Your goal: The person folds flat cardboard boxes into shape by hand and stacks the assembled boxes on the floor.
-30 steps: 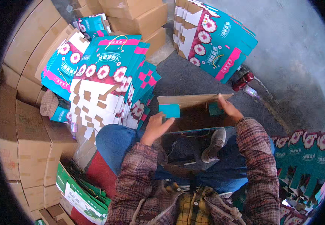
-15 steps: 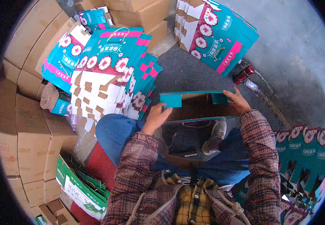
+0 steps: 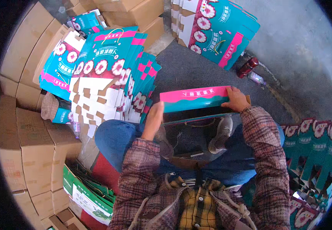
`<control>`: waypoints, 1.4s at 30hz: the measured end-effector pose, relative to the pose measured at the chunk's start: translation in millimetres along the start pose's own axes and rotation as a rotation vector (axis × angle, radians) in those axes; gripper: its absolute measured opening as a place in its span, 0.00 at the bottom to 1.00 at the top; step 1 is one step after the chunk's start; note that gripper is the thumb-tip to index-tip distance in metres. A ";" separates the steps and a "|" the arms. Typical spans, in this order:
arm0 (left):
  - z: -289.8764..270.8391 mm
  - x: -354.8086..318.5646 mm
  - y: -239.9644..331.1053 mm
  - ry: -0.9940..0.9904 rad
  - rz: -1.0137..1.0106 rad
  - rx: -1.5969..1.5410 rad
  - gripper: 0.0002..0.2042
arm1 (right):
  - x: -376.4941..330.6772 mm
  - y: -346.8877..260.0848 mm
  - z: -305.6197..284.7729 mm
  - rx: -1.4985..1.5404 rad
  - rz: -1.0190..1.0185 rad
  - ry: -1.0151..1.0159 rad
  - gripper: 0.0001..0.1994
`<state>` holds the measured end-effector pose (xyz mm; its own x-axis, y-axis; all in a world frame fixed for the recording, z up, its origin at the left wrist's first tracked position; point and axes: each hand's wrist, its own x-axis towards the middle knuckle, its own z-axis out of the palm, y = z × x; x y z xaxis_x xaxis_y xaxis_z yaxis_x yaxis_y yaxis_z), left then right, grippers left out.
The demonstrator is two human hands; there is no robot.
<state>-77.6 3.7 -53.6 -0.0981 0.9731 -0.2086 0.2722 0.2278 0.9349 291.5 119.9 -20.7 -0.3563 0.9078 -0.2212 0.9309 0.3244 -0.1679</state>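
Observation:
Above my shoes, between my knees, stands a teal gift carton (image 3: 194,97) with a pink band along its top flap. Part of its dark inside shows under that flap. My right hand (image 3: 237,100) grips the flap's right end, thumb on the printed face and fingers behind. At the left end, my left hand (image 3: 154,120) holds the carton's side, its fingers partly hidden along the edge. A thin cord handle (image 3: 200,123) shows at the carton's near rim.
Flat teal cartons (image 3: 104,65) lie fanned out at the left, with another stack (image 3: 221,36) at the far right. Formed teal cartons (image 3: 313,142) stand to my right. Brown boxes (image 3: 32,142) line the left side, near green bags (image 3: 87,195). A dark red bottle (image 3: 247,67) lies beyond my right hand.
The carton's far flap has folded over toward me, showing its pink band and covering most of the opening. My left hand has moved from the near inner flap to the left end.

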 end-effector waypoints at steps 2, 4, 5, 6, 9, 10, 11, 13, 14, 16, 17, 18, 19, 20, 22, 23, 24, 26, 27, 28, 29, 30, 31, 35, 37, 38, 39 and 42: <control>11.9 0.1 10.0 0.010 -0.075 -0.307 0.31 | 0.6 -1.4 -2.9 -0.200 0.062 -0.065 0.40; 12.4 3.9 -5.5 0.084 -0.215 -0.638 0.37 | 4.6 -2.8 -0.7 -0.205 0.023 -0.018 0.39; 8.6 9.3 -24.3 0.082 -0.211 -0.633 0.37 | 7.5 -6.2 -0.7 -0.215 -0.032 0.031 0.38; 6.3 15.2 -47.3 0.055 -0.188 -0.344 0.37 | 12.0 -12.6 0.3 -0.213 -0.032 0.032 0.38; 21.1 15.5 -53.7 -0.074 -0.105 -0.022 0.38 | 10.5 -4.0 -2.2 -0.280 0.004 -0.017 0.35; 22.5 14.6 -56.8 -0.100 -0.059 0.093 0.37 | 9.5 -0.3 -7.1 -0.311 0.014 -0.021 0.33; 24.1 14.3 -59.9 -0.124 -0.014 0.206 0.37 | 9.0 3.5 -12.5 -0.343 0.021 -0.025 0.31; 25.4 16.9 -62.8 -0.105 0.003 0.202 0.34 | 5.4 19.2 -33.6 -0.211 0.157 0.033 0.32; 24.7 17.4 -63.8 -0.094 0.019 0.208 0.33 | 3.7 26.3 -41.1 -0.074 0.295 0.091 0.33; 28.0 24.6 -60.4 -0.097 0.048 0.203 0.32 | 0.2 45.8 -45.4 0.087 0.277 -0.039 0.36; 26.9 28.3 -58.6 -0.157 0.047 0.168 0.32 | -2.4 54.0 -45.5 0.256 0.250 -0.169 0.39; 18.9 24.9 -64.4 -0.196 0.025 0.142 0.31 | -10.4 23.1 -47.2 0.696 0.335 -0.374 0.45; 23.0 26.1 -65.7 -0.200 0.029 0.136 0.31 | -16.5 22.6 -43.0 0.691 0.340 -0.370 0.45; 28.0 27.4 -67.0 -0.163 0.040 0.137 0.31 | -20.4 23.4 -37.4 0.573 0.178 -0.397 0.48; 23.3 27.6 -81.6 -0.106 0.040 0.149 0.32 | -27.9 10.7 -41.1 0.463 0.027 -0.490 0.53; 13.6 28.4 -91.2 -0.113 0.046 0.185 0.32 | -26.6 0.7 -44.2 0.467 0.008 -0.495 0.53; 20.4 33.1 -86.3 -0.148 0.062 0.206 0.33 | -30.0 2.7 -47.3 0.368 -0.056 -0.561 0.54; 34.3 28.6 -80.8 -0.128 0.011 0.200 0.33 | -32.6 4.8 -51.1 0.224 -0.093 -0.739 0.54; 32.3 24.6 -76.7 -0.079 -0.038 0.208 0.34 | -32.5 0.3 -58.4 0.221 -0.098 -0.734 0.54; 29.9 26.1 -78.9 -0.073 -0.036 0.209 0.34 | -32.5 -4.2 -64.9 0.198 -0.129 -0.756 0.53; 26.6 28.8 -79.2 -0.088 -0.019 0.232 0.34 | -31.6 -7.5 -68.6 0.174 -0.162 -0.778 0.53; 22.2 31.8 -82.7 -0.101 -0.002 0.257 0.35 | -28.7 -3.1 -63.4 0.173 -0.169 -0.774 0.53; 19.7 33.7 -86.4 -0.099 -0.003 0.258 0.35 | -25.9 5.7 -52.3 0.168 -0.159 -0.650 0.50; 24.6 25.8 -63.6 -0.129 -0.256 -0.149 0.34 | -12.9 16.4 -38.1 0.192 0.027 -0.393 0.44; 31.2 15.0 -25.8 -0.051 -0.500 -0.247 0.35 | -14.9 21.8 -28.4 0.228 -0.010 -0.225 0.43; 32.5 10.3 -11.9 -0.037 -0.534 -0.339 0.36 | -12.0 26.8 -17.2 0.161 0.092 -0.085 0.44; 33.0 7.4 -5.9 -0.022 -0.568 -0.431 0.38 | -8.8 31.0 -6.4 0.092 0.192 0.054 0.45; 33.7 13.0 -36.6 0.083 -0.275 0.206 0.34 | 7.4 32.6 5.7 0.239 0.176 -0.132 0.47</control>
<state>-56.6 9.2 -100.3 -0.2694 0.8703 -0.4123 0.4113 0.4911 0.7679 318.9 135.7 -33.2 -0.2132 0.8969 -0.3874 0.9395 0.0795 -0.3332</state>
